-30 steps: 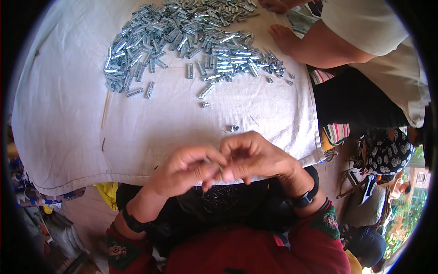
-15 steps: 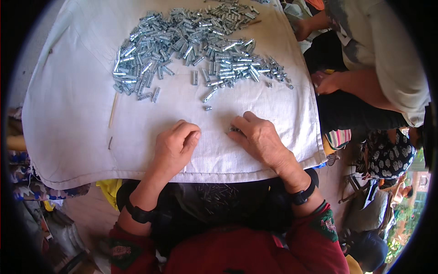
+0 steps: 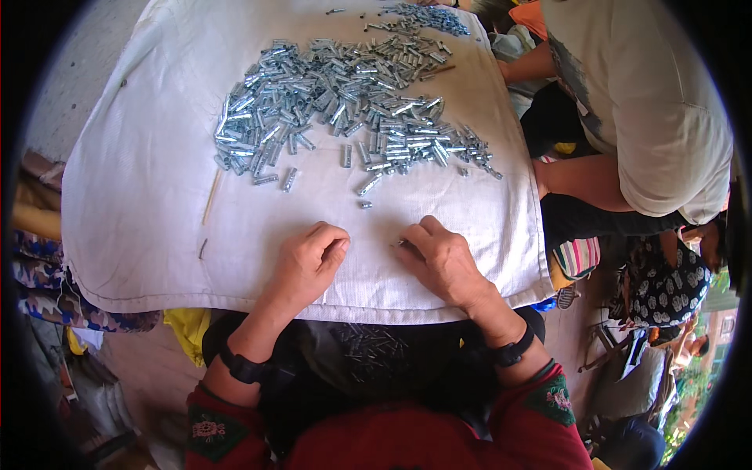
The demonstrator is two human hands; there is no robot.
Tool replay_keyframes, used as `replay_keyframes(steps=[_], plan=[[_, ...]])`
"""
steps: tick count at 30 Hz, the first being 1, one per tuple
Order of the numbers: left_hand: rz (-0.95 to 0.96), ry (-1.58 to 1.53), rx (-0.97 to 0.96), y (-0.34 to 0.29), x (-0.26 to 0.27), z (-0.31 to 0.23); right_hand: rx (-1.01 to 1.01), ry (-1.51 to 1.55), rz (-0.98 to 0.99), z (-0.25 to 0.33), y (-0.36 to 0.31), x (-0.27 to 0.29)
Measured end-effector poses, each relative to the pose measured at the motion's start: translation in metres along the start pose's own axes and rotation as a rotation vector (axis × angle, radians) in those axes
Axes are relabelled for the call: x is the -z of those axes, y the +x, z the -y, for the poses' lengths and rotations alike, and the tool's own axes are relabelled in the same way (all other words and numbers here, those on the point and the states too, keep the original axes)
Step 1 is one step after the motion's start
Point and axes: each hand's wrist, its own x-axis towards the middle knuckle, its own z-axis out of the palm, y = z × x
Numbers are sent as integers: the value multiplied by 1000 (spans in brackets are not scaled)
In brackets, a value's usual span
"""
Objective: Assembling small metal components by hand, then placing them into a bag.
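Note:
My left hand point(image 3: 311, 257) is held over the near part of a white cloth point(image 3: 141, 227), its fingers curled and thumb against the forefinger. Whatever it may hold is hidden. To its right, my right hand point(image 3: 440, 257) is closed, with a small shiny metal piece barely showing at its fingertips. Beyond both hands spreads a big heap of slotted silver metal sleeves point(image 3: 337, 90). One short metal piece point(image 3: 366, 204) lies by itself between the heap and my hands.
A second pile of small bluish metal parts point(image 3: 431, 17) lies at the far edge. On the left are a thin stick point(image 3: 211, 200) and a short dark twig point(image 3: 203, 249). Thin metal pins point(image 3: 372, 345) rest on dark material over my lap. A co-worker's arm point(image 3: 583, 180) is at the right edge.
The view has shifted, so the heap appears lower and the far pile shows more. My hands stay nearly where they were over the cloth. The co-worker's nearer hand has slipped behind the cloth's edge.

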Motion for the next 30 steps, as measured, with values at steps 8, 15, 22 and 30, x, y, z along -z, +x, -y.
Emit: replay_keyframes(steps=[8, 15, 22, 30], plan=[[48, 48, 76, 5, -2, -6, -116, 232, 17, -3, 1, 4], [50, 205, 77, 8, -4, -12, -167, 270, 70, -9, -9, 6], [137, 468, 35, 24, -3, -30, -106, 224, 69, 1, -12, 11], [31, 568, -74, 53, -22, -31, -134, 256, 46, 1, -7, 7]])
